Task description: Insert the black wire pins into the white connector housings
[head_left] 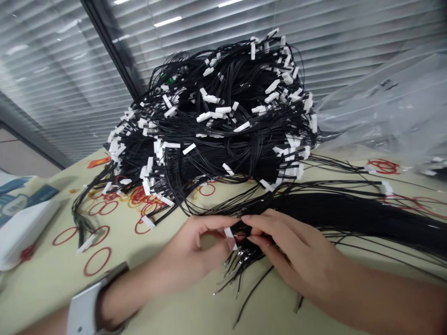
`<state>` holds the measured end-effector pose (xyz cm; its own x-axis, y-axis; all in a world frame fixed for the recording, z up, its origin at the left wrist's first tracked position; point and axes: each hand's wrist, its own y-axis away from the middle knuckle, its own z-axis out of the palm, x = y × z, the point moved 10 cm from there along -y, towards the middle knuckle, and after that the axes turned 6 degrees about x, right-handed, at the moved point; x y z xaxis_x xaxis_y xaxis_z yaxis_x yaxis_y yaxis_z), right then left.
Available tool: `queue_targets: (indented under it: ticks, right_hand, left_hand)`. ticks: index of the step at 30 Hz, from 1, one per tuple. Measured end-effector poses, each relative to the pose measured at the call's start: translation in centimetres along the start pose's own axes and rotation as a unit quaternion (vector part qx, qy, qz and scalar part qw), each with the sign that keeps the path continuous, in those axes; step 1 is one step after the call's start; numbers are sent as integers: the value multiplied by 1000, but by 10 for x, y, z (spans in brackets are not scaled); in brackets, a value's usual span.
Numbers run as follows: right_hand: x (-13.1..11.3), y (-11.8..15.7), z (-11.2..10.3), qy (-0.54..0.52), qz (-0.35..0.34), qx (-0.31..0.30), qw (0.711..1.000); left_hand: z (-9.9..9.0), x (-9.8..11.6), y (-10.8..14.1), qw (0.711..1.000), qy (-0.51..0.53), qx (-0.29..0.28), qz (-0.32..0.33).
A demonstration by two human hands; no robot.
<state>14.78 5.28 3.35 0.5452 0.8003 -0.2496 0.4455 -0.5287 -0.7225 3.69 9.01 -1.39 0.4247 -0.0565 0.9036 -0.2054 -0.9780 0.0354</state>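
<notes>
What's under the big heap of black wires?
Red rubber bands on a pale green tabletop show along the front of the heap; beneath it, everything is covered and cannot be seen.

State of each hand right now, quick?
Left hand: closed, pinching a white connector.
Right hand: closed, holding a bundle of black wires.

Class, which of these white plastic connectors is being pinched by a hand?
The white connector pinched by the left hand; the other visible connectors touch no hand.
</notes>
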Motion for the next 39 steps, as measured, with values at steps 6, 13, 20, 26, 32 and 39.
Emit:
queue_targets:
  ticks: [6,13,20,26,32,39]
  right_hand:
    - [-2,2,2,-18,-13,-15,1000]
    - [3,1,-4,-81,2,8,997]
    - [2,-17,-45,-7,-9,65,998]
    - [-41,-13,-7,-40,-54,-63,996]
    - [-42,-5,6,14,-91,-173,981]
    - [-37,13,9,133,-193,-180,955]
  left_hand:
    - [13,17,2,997,-28,-63,43]
    - [15,21,2,997,-3,-60,45]
    - [14,6,-6,994,64,-83,-5]
    - [17,3,-4,992,82,-93,-25]
    - [10,3,-6,997,43,-59,-16]
    - [1,3,-10,1000,22,-13,-13]
